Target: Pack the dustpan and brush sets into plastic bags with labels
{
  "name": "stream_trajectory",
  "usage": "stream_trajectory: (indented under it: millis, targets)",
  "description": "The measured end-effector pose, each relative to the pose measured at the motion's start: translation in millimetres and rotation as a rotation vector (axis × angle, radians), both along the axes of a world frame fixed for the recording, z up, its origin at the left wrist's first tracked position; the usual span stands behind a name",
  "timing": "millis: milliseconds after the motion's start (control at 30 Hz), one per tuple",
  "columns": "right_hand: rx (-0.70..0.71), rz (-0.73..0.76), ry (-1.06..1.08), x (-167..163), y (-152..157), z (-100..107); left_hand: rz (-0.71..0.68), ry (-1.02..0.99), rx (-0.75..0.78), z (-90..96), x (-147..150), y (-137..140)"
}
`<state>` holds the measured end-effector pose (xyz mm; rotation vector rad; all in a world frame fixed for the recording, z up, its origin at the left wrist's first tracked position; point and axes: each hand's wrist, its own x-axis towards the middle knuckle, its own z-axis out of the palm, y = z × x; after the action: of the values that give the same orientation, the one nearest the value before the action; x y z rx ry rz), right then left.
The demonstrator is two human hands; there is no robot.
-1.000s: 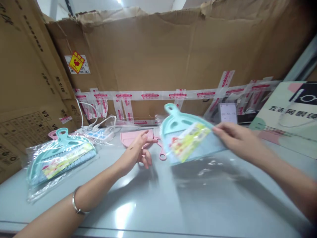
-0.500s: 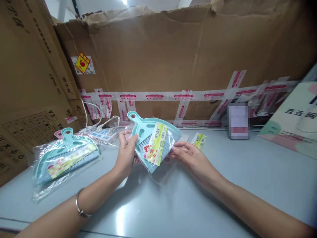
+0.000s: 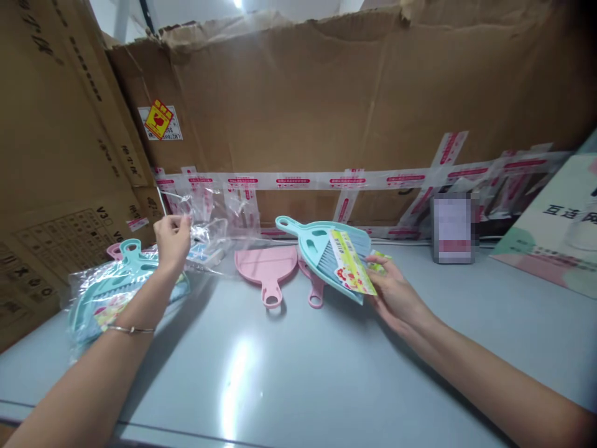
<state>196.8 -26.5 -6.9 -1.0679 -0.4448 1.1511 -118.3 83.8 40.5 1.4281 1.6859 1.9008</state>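
Note:
My right hand [image 3: 396, 292] grips a turquoise dustpan [image 3: 312, 246] by its lower right side, tilted above the table. A blue-bristled brush [image 3: 332, 254] lies in that dustpan, and a yellow-green label card [image 3: 352, 261] covers part of both. Up at the left, my left hand [image 3: 172, 239] pinches a clear plastic bag [image 3: 217, 230], which trails out to the right of the fingers. Between the hands a pink dustpan [image 3: 265, 264] rests on the table. The pink handle [image 3: 316, 294] of another piece shows beside it, partly hidden by the turquoise dustpan.
Under my left forearm lies a bagged turquoise dustpan set [image 3: 88, 311], a pink loop behind it. A white power strip [image 3: 209, 255] sits behind the bag. At the right stand a phone [image 3: 452, 227] and a printed board [image 3: 555, 230]. A large cardboard box [image 3: 289, 112] closes off the back.
The clear bag has come off the turquoise dustpan. My left hand has moved left with the bag, while my right hand has shifted the dustpan right, uncovering the pink pieces.

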Motion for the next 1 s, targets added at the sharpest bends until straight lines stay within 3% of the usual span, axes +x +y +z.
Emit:
stream_trajectory:
  millis: [100, 167, 200, 300, 333, 400, 467, 533, 600, 667, 733, 767, 800, 867, 933, 1000]
  targets:
    - [0.010, -0.016, 0.007, 14.1, 10.3, -2.0, 0.113, 0.233, 0.115, 0.0, -7.4, -6.7]
    - [0.014, -0.003, 0.013, 17.5, 13.4, -3.4, -0.004, 0.345, 0.168, -4.8, 16.0, -21.3]
    - [0.016, 0.014, 0.015, 16.9, 13.3, -3.6, -0.166, 0.302, 0.112, -7.8, 32.8, -29.5]
    - [0.026, 0.158, -0.002, 7.1, 6.9, -1.3, -0.890, -0.023, -0.335, -16.6, 82.5, -51.8]
    - [0.022, 0.225, -0.010, 2.2, 3.4, 0.4, -1.067, -0.130, -0.429, -19.0, 94.1, -57.8]
    - [0.001, 0.357, -0.005, -6.4, -2.8, 4.2, -1.236, -0.301, -0.507, -22.4, 106.9, -66.8]
    - [-0.008, 0.451, -0.024, -9.2, -5.0, 6.3, -1.261, -0.397, -0.493, -23.5, 108.5, -71.8]
    - [-0.001, 0.445, -0.220, -3.2, -1.2, 5.2, -1.245, -0.415, -0.450, -22.2, 104.9, -73.4]
    - [-0.010, 0.306, -0.496, 10.2, 7.1, 2.0, -1.220, -0.348, -0.394, -19.5, 101.1, -73.0]
    - [-0.002, 0.069, -0.692, 24.3, 14.6, 0.9, -1.175, -0.223, -0.307, -17.0, 99.2, -72.1]
    - [0.090, -0.145, -0.801, 30.5, 16.1, 5.4, -1.145, -0.080, -0.213, -15.6, 99.3, -72.1]
    - [0.185, -0.185, -0.904, 29.0, 14.0, 9.9, -1.149, -0.012, -0.176, -15.4, 99.8, -72.7]
    - [0.298, -0.169, -1.036, 24.4, 10.3, 15.3, -1.168, 0.051, -0.143, -15.2, 100.4, -73.6]
    - [0.525, 0.051, -1.345, 9.4, 0.4, 27.3, -1.230, 0.156, -0.082, -14.8, 101.1, -76.3]
    - [0.631, 0.279, -1.560, -7.2, -8.2, 38.2, -1.274, 0.224, -0.010, -13.4, 100.5, -79.4]
    - [0.665, 0.400, -1.643, -19.9, -12.4, 46.1, -1.297, 0.265, 0.035, -10.7, 99.1, -82.7]
